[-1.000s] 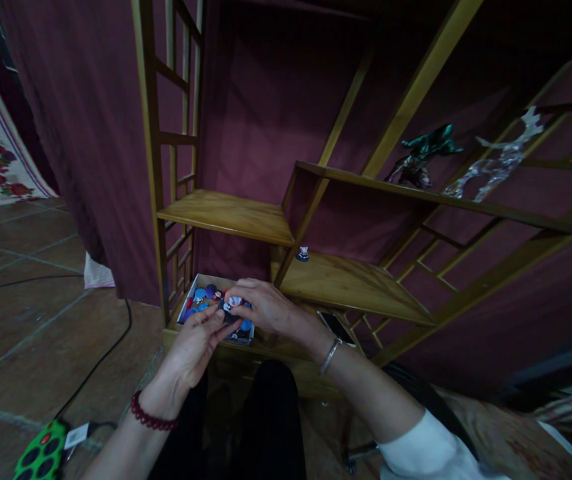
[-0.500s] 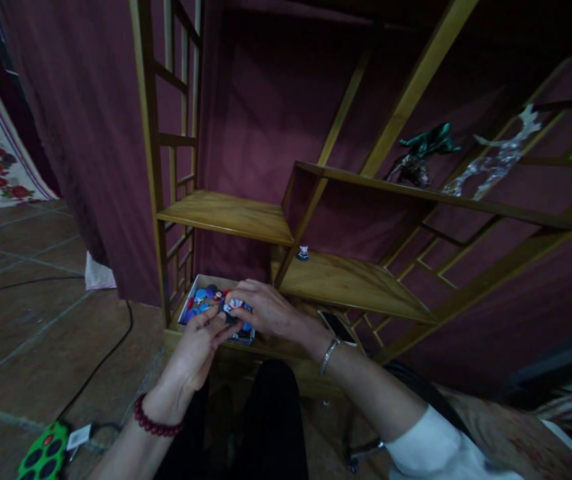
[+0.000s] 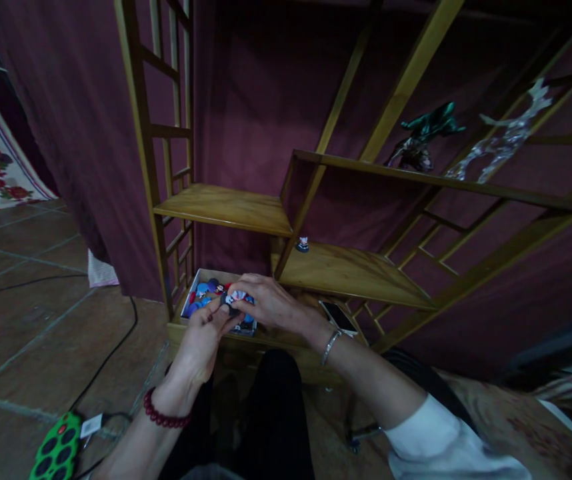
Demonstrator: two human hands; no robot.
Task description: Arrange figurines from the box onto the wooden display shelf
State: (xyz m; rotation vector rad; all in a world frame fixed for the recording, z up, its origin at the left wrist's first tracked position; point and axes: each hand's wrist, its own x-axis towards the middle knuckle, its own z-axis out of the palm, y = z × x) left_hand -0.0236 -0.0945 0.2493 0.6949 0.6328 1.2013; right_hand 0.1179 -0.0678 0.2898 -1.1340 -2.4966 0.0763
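Between my two hands is a small white figurine (image 3: 237, 296) on a round dark base (image 3: 228, 306). My left hand (image 3: 207, 337) pinches the base between thumb and fingers. From the right, my right hand (image 3: 270, 301) curls its fingers over the figurine's upper part. Both hands are over a shallow white box (image 3: 195, 283) on the bottom shelf, which holds several small blue, purple and red pieces. Part of the box is hidden by my hands. A similar small figurine (image 3: 303, 245) stands upright on the middle shelf.
The wooden shelf unit (image 3: 226, 208) has stepped boards and lattice sides. A phone (image 3: 339, 317) lies right of my right forearm. Green and clear ornaments (image 3: 423, 137) stand on the upper right board. On the floor at left are a green power strip (image 3: 57, 448) and a cable.
The view has shifted slightly. Both hands keep hold of the figurine above the box, and its position between my fingers has changed only a little.
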